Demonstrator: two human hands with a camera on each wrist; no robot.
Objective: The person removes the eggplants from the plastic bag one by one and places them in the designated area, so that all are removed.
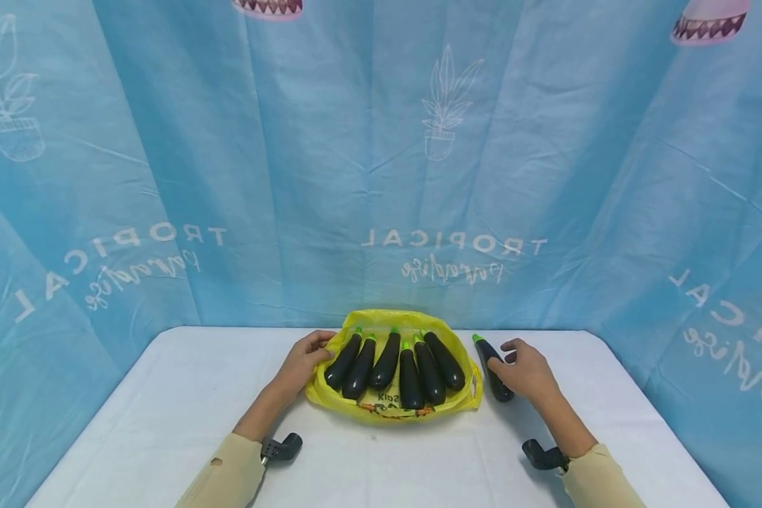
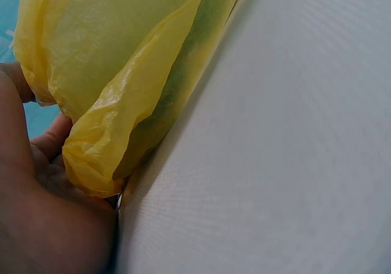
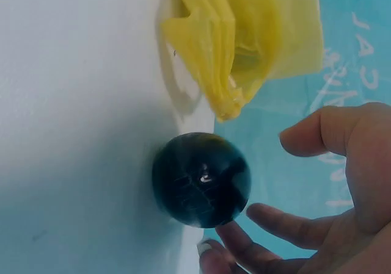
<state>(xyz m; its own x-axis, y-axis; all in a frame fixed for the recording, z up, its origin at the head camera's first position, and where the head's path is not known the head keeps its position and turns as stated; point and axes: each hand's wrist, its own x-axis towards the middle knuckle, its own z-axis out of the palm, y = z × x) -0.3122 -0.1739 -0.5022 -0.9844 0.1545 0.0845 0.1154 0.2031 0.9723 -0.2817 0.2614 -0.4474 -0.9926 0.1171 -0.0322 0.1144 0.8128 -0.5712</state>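
Observation:
Several glossy, dark eggplants with bright green stems lie side by side on a yellow plastic bag, whose rim stands up around them. At the bag's left end my left hand holds its edge; folds of yellow plastic lie against the palm, and some fingertips are hidden behind them. Right of the bag, a single eggplant lies on the table, also seen end-on as a dark round shape. Over it is my right hand, its thumb held apart and its fingers beside the eggplant.
A white-covered table carries everything. Blue printed cloth hangs behind and along both sides. A knotted yellow corner of the bag sits close to the single eggplant. Black wrist devices are strapped to both forearms.

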